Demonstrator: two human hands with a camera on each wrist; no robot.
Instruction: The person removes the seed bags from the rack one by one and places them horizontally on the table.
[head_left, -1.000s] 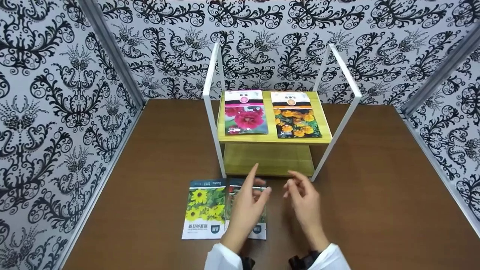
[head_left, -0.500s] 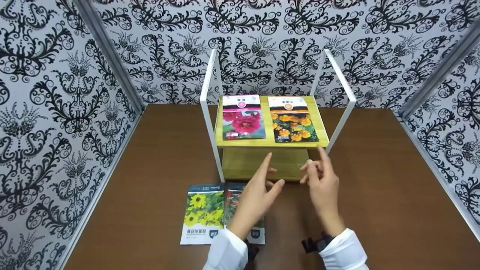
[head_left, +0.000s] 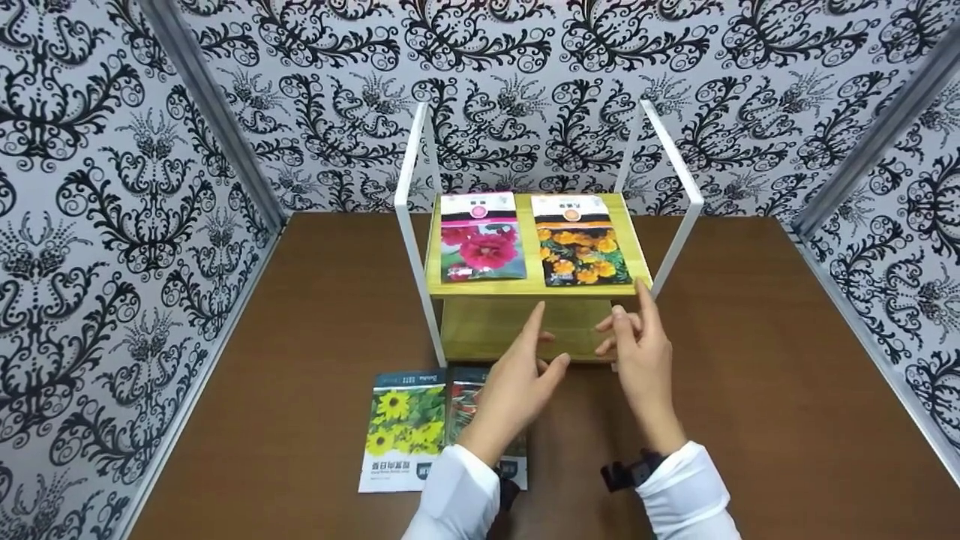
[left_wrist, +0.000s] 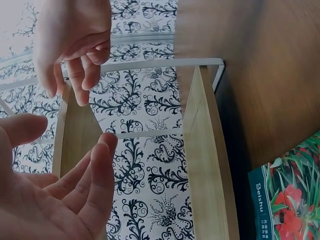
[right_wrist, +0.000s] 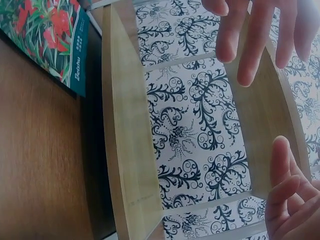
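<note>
Both hands hover before a small two-tier shelf (head_left: 529,225) with white side frames, holding nothing. My left hand (head_left: 517,382), fingers loosely extended, is over the red-flower seed packet (head_left: 465,397) and partly hides it. My right hand (head_left: 643,352) is at the shelf's right front, its index fingertip near the upper board's front corner. On the upper board lie a pink-flower seed packet (head_left: 484,240) at left and an orange-flower seed packet (head_left: 581,244) at right. A yellow-flower seed packet (head_left: 405,427) lies on the table beside the red-flower one. In the left wrist view, the left fingers (left_wrist: 100,170) are apart from the right hand.
The shelf's lower board (head_left: 487,330) sits low under the upper one. White posts (head_left: 420,262) rise at the sides. The brown table (head_left: 300,315) meets patterned walls (head_left: 525,90) at the back and both sides.
Both hands have moved right and forward toward the shelf, the right hand farther, mostly in the first half second. The packets stay where they were; the head view has shifted slightly.
</note>
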